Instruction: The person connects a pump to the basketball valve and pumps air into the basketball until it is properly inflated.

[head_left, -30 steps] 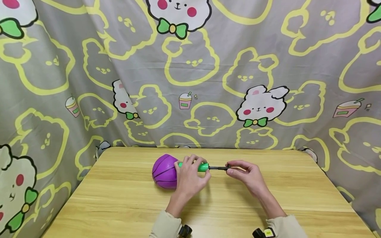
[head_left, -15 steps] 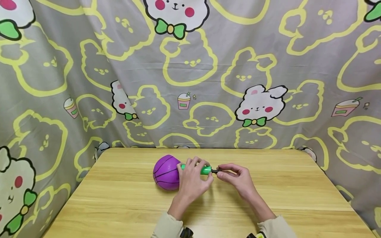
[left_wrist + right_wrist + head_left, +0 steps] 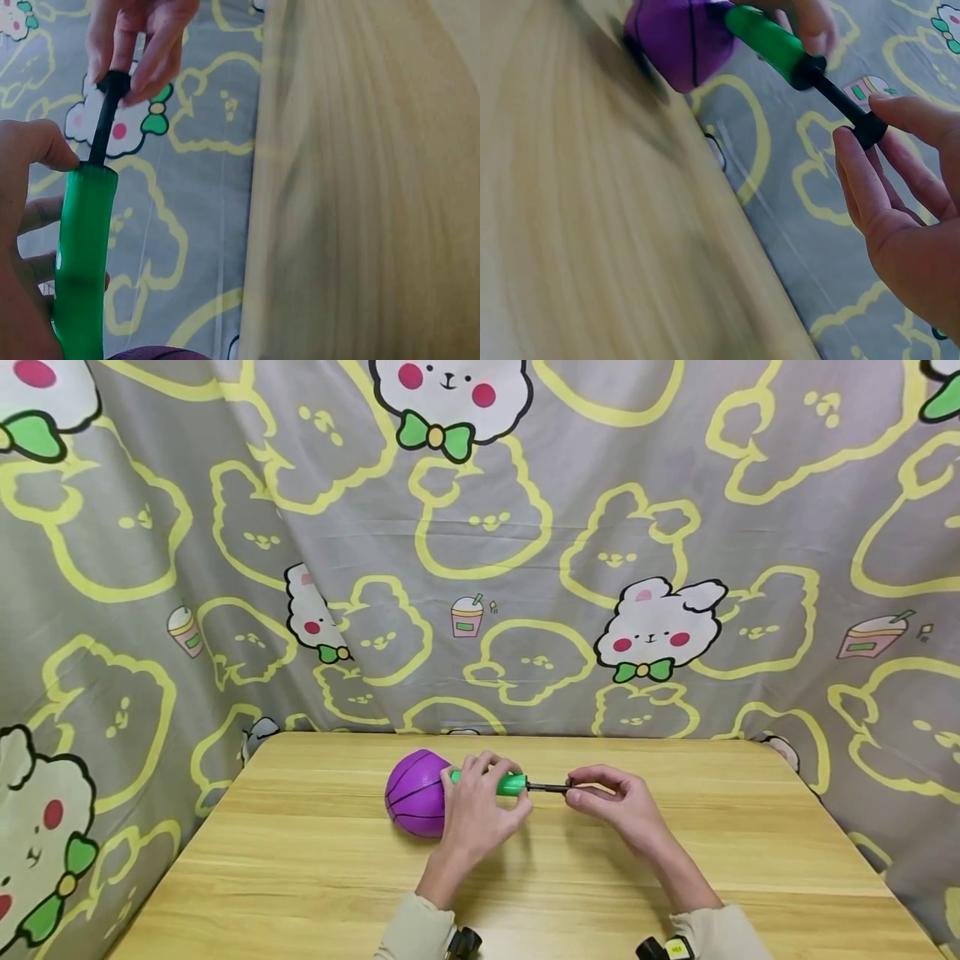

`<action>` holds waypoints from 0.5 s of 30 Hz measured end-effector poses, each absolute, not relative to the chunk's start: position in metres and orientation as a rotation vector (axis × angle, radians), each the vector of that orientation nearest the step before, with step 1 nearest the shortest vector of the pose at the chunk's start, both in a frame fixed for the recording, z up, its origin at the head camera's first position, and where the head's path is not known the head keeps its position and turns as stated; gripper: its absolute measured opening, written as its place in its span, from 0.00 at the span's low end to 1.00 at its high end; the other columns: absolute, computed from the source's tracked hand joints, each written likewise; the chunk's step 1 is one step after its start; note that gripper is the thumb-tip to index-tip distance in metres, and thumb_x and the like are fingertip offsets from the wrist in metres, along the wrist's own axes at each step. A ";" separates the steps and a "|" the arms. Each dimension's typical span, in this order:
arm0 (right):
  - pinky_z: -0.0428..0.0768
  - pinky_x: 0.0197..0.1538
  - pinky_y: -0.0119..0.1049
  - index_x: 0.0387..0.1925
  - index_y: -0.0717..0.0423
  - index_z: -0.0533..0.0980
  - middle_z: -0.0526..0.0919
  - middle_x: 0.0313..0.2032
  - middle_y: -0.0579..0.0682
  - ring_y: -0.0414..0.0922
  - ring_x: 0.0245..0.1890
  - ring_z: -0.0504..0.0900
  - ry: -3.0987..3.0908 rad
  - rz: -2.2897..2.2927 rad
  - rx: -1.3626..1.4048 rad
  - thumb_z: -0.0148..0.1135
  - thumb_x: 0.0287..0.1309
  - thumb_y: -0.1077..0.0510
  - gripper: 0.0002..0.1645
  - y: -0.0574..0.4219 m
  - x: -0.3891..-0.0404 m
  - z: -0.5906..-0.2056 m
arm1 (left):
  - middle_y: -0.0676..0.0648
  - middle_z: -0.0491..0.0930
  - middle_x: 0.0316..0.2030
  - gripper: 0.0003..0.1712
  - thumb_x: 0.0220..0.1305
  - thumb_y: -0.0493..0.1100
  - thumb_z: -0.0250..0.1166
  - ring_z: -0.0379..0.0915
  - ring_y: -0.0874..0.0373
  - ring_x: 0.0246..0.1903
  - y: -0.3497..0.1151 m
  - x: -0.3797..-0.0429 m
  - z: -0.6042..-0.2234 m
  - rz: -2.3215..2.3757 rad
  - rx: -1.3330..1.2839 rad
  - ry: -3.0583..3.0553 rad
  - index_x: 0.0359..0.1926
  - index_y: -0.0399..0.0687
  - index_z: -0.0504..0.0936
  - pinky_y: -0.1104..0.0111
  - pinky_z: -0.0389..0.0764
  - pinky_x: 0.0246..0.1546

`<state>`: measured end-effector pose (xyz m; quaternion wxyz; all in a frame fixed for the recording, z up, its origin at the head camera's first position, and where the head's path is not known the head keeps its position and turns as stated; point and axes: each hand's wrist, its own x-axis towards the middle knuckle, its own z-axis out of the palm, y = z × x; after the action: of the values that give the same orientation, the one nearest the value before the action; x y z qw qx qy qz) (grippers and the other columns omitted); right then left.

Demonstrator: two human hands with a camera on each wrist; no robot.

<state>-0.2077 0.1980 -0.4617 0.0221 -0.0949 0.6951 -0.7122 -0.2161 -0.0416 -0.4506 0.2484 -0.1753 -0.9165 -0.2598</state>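
A left hand [image 3: 478, 810] gripped the pump [image 3: 512, 785], ball [image 3: 412, 795] at its left, rod [image 3: 547, 787] running rightward to the handle [image 3: 871, 131] the right hand [image 3: 632, 810] pinched.

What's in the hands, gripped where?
A pump: the left hand grips its green barrel, the right hand pinches its black handle.
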 end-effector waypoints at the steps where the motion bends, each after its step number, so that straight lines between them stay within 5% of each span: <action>1: 0.84 0.52 0.42 0.57 0.73 0.76 0.82 0.53 0.59 0.47 0.50 0.87 2.156 -2.204 -0.301 0.72 0.59 0.65 0.27 0.201 -0.208 -0.461 | 0.58 0.79 0.42 0.11 0.55 0.54 0.68 0.72 0.58 0.44 -0.043 -0.216 -0.450 -0.716 -0.473 -2.497 0.40 0.64 0.84 0.48 0.63 0.50; 15: 0.82 0.54 0.42 0.57 0.75 0.74 0.83 0.51 0.52 0.46 0.49 0.88 2.078 -2.259 -0.354 0.67 0.63 0.68 0.23 0.233 -0.208 -0.451 | 0.57 0.79 0.41 0.10 0.54 0.52 0.69 0.71 0.57 0.42 -0.054 -0.221 -0.445 -0.782 -0.439 -2.460 0.39 0.63 0.85 0.49 0.61 0.47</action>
<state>-0.2078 0.2326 -0.4511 0.0259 -0.1146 0.6724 -0.7308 -0.2206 -0.0543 -0.4452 0.2586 -0.1619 -0.9075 -0.2886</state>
